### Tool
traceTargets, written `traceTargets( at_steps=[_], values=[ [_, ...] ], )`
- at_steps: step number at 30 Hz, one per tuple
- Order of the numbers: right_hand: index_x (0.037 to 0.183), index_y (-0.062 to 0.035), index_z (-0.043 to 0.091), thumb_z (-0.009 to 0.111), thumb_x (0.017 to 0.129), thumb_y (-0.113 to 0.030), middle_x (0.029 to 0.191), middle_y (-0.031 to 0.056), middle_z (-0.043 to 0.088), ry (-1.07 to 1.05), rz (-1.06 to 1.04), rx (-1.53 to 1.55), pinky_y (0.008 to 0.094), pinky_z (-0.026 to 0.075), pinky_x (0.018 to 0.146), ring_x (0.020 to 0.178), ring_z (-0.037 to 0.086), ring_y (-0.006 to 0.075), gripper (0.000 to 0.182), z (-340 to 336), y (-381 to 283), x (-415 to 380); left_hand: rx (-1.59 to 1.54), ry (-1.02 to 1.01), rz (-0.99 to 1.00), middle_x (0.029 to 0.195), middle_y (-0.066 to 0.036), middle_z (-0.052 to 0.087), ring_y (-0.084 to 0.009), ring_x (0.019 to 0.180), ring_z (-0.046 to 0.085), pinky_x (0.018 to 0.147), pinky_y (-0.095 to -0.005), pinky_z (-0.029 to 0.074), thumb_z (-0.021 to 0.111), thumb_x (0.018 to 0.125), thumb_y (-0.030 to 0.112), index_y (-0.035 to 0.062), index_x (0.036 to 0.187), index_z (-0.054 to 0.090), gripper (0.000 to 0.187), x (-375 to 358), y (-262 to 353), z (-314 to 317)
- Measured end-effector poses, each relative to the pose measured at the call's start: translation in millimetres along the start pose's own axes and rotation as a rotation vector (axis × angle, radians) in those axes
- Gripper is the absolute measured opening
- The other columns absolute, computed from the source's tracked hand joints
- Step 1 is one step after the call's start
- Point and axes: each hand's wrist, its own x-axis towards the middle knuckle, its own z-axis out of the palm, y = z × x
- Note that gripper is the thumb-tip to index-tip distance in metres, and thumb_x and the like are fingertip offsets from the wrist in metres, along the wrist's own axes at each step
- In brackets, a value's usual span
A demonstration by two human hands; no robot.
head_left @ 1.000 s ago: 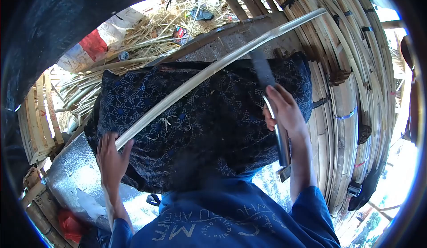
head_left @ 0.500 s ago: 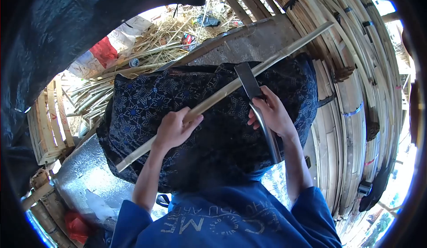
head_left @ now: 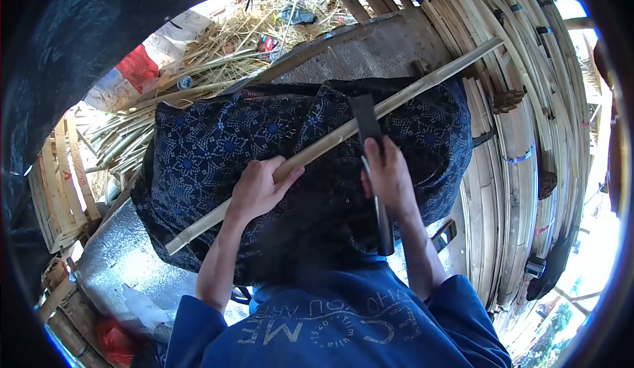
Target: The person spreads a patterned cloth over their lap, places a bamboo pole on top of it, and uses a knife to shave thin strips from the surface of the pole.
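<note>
One pale strip (head_left: 317, 148) slants over dark patterned cloth (head_left: 198, 143). Left hand (head_left: 257, 190) wraps round it, right hand (head_left: 389, 173) grips knife (head_left: 365, 116), blade crossing strip, can't tell if touching tbh.

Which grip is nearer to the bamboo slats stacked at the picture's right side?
Right. The right grip, on the knife handle, sits left of the slats; the left grip, around the pale strip, is farther left in the picture.

Since a second ago, the left hand (head_left: 257, 191) has moved up the bamboo strip (head_left: 422, 85) from its lower end, now jutting past the wrist; the right hand (head_left: 391, 180) has brought the knife (head_left: 365, 116) leftward.
</note>
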Motion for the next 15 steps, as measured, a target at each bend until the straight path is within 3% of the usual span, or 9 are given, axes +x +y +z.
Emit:
traceTargets(
  at_steps=[1, 2, 5, 7, 9, 12, 13, 15],
  values=[
    [0.092, 0.0005, 0.049, 0.046, 0.102, -0.035, 0.055, 0.0104, 0.056, -0.014, -0.035, -0.062, 0.0333, 0.046, 0.04, 0.047, 0.06, 0.0176, 0.037, 7, -2, -4, -0.006, 0.002, -0.001, 0.061, -0.02, 0.062, -0.0392, 0.066, 0.066, 0.056, -0.0442, 0.05, 0.06, 0.092, 0.05, 0.0019, 0.078, 0.064, 0.05, -2, -2, 2],
    [0.096, 0.0011, 0.05, 0.046, 0.102, -0.034, 0.055, 0.0113, 0.057, 0.022, 0.089, -0.013, 0.033, 0.047, 0.041, 0.047, 0.061, 0.0181, 0.036, 25, -8, -20, 0.024, 0.028, 0.022, 0.061, -0.02, 0.062, -0.0391, 0.065, 0.066, 0.056, -0.0446, 0.05, 0.061, 0.092, 0.049, 0.0021, 0.078, 0.064, 0.049, -3, -5, 5],
    [0.101, 0.0009, 0.05, 0.047, 0.102, -0.034, 0.056, 0.0073, 0.055, -0.147, 0.078, 0.064, 0.0311, 0.047, 0.041, 0.044, 0.057, 0.0163, 0.035, 8, 1, -14, 0.04, 0.041, 0.049, 0.061, -0.019, 0.062, -0.0392, 0.064, 0.065, 0.055, -0.045, 0.05, 0.061, 0.092, 0.047, 0.0024, 0.08, 0.064, 0.046, -1, -1, 1],
    [0.101, -0.0013, 0.051, 0.045, 0.103, -0.035, 0.057, 0.0049, 0.055, -0.011, 0.084, 0.161, 0.029, 0.044, 0.04, 0.043, 0.055, 0.0145, 0.034, -7, 1, -9, 0.02, 0.02, 0.057, 0.061, -0.019, 0.062, -0.0392, 0.064, 0.065, 0.055, -0.0451, 0.05, 0.062, 0.092, 0.046, 0.0025, 0.081, 0.064, 0.045, -1, 0, 2],
    [0.106, 0.0017, 0.052, 0.047, 0.102, -0.035, 0.058, 0.0059, 0.055, 0.053, 0.116, 0.076, 0.03, 0.045, 0.041, 0.044, 0.055, 0.015, 0.038, -2, 8, -6, 0.062, 0.054, 0.084, 0.06, -0.019, 0.061, -0.0392, 0.062, 0.065, 0.055, -0.0451, 0.05, 0.062, 0.092, 0.046, 0.0026, 0.08, 0.063, 0.045, 0, 0, 5],
    [0.115, 0.0112, 0.05, 0.049, 0.101, -0.036, 0.058, 0.0083, 0.056, -0.073, 0.065, 0.011, 0.0329, 0.045, 0.041, 0.044, 0.056, 0.0157, 0.049, 19, 15, -24, 0.055, 0.072, 0.085, 0.059, -0.019, 0.061, -0.0393, 0.061, 0.064, 0.055, -0.0455, 0.05, 0.062, 0.092, 0.045, 0.0028, 0.079, 0.062, 0.044, -1, -8, 12],
    [0.111, 0.0068, 0.052, 0.047, 0.102, -0.034, 0.058, 0.0062, 0.055, -0.145, 0.058, 0.052, 0.0306, 0.044, 0.041, 0.044, 0.056, 0.0149, 0.043, 9, 15, -20, 0.058, 0.064, 0.086, 0.059, -0.019, 0.061, -0.0393, 0.061, 0.064, 0.055, -0.0455, 0.05, 0.062, 0.092, 0.045, 0.0028, 0.079, 0.062, 0.044, 0, -6, 10],
    [0.105, 0.0019, 0.053, 0.047, 0.102, -0.035, 0.057, 0.0035, 0.053, -0.046, 0.017, 0.197, 0.0278, 0.043, 0.041, 0.044, 0.056, 0.0138, 0.037, -11, 2, -20, 0.035, 0.033, 0.046, 0.059, -0.019, 0.061, -0.0394, 0.061, 0.064, 0.055, -0.046, 0.05, 0.063, 0.092, 0.044, 0.0027, 0.077, 0.061, 0.044, -1, 0, 5]
  ],
)
